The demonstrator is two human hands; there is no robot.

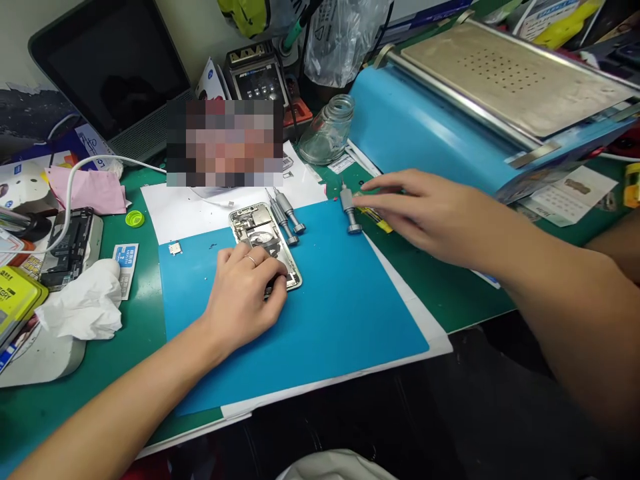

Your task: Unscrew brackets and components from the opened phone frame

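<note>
**Risking a Slip Over an Opened Phone**

Resting the left hand (245, 287) on the lower end of the opened smartphone (263, 217), with fingers curled in and thumb bent near the forefinger; not being able to tell, with fingertips partly hidden, whether pinching a part or only pressing. Seeing the smartphone lying on the blue mat (320, 313), with its top end at the edge of the white paper (190, 207). Possibly bending or scratching bared inner parts by pressing too hard there.

Hovering the right hand (425, 210) loosely open, gripping nothing visible, at the lone grey screwdriver (347, 207); not being able to tell touch from a narrow gap. Perhaps rolling that screwdriver away by brushing carelessly against the round handle.

Also risking, by nudging the smartphone, knocking the two grey screwdrivers (287, 207) close along its right edge. Possibly losing the small metal piece (175, 248), lying loose near the mat's upper left corner, by sweeping leftward.
</note>
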